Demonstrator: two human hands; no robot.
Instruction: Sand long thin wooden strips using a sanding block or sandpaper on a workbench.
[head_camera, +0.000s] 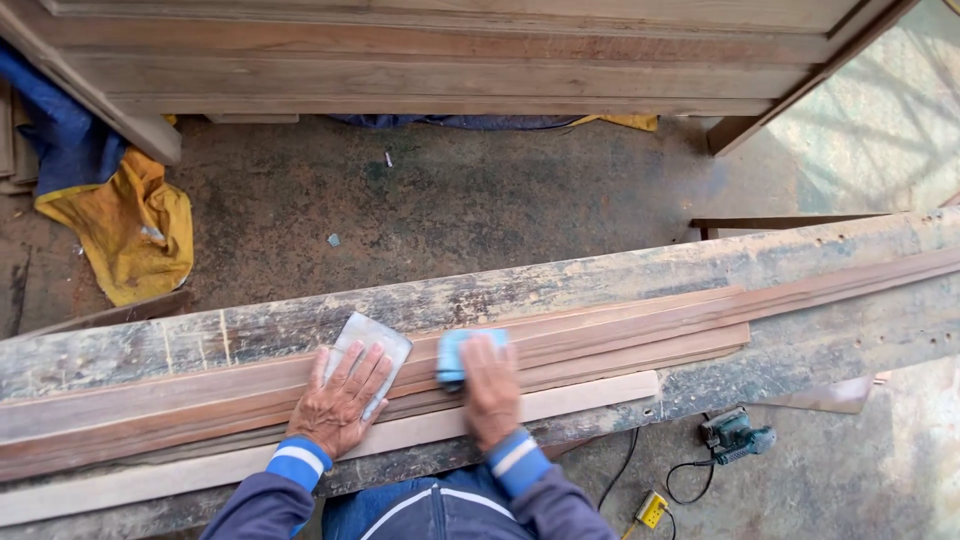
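While a person leans over a worn, paint-flecked worktop (620, 275), the right hand (490, 390) presses down on a blue sanding block (455, 355) held against a long reddish wooden strip (640, 320), fingers curled over the block's near edge. Just left of the block, the left hand (340, 400) lies flat with fingers spread wide on a grey sheet of sandpaper (370, 345) that rests on the same strip. A paler plank (590, 393) runs along the strip's near side. Beyond the strip, on the concrete floor, a yellow cloth (135, 230) lies crumpled beside blue fabric (55, 135). Nearer than the strip, a teal power sander (735, 435) sits with its black cord.
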